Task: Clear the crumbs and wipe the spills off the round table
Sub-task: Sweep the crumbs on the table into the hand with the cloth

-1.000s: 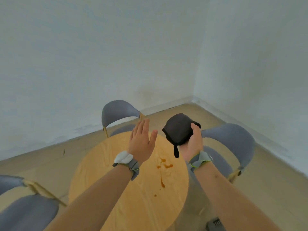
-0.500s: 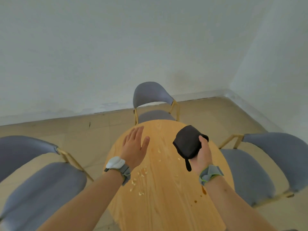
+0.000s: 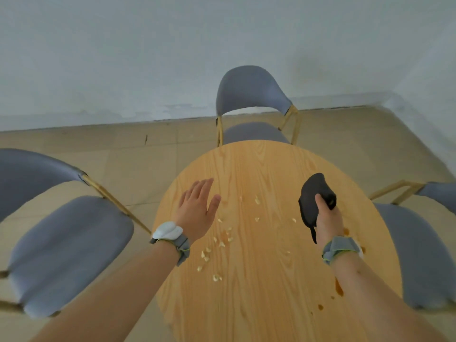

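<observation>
The round wooden table [image 3: 259,304] fills the lower middle of the view. Several pale crumbs [image 3: 217,243] lie scattered across its middle, right of my left hand. Brown spills [image 3: 339,287] dot the table's right side, partly hidden by my right forearm. My left hand [image 3: 197,211] hovers flat over the table's left part, fingers apart, holding nothing. My right hand [image 3: 328,220] grips a folded black cloth [image 3: 312,196] above the right part of the table.
Three grey padded chairs with gold legs ring the table: one at the far side [image 3: 251,95], one at the left [image 3: 61,243], one at the right [image 3: 424,255]. Beige tiled floor [image 3: 123,149] and a pale wall lie beyond.
The view has swung left and down, so the table sits centred and the crumbs show. Both hands have lowered toward the tabletop; the right hand still holds the cloth.
</observation>
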Demonstrator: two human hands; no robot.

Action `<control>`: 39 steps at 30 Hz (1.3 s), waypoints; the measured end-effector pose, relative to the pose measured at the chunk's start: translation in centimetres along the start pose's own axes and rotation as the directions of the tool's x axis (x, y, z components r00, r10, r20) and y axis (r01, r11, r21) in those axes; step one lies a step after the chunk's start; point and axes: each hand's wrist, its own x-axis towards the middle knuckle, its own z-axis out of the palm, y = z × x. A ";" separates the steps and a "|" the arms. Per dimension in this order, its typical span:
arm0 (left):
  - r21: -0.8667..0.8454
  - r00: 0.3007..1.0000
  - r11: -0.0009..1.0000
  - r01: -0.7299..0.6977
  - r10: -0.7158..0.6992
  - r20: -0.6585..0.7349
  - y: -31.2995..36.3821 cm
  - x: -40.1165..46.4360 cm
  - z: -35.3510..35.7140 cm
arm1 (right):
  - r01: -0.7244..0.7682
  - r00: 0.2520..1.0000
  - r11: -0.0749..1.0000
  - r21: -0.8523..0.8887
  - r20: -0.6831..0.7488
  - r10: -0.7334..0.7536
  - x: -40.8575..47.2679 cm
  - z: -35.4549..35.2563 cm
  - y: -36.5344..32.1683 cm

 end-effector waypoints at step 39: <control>0.182 0.986 0.976 0.117 -0.137 0.099 -18.0 0.6 8.5 | 0.460 0.654 0.768 -0.446 0.755 0.048 -3.4 12.7 15.0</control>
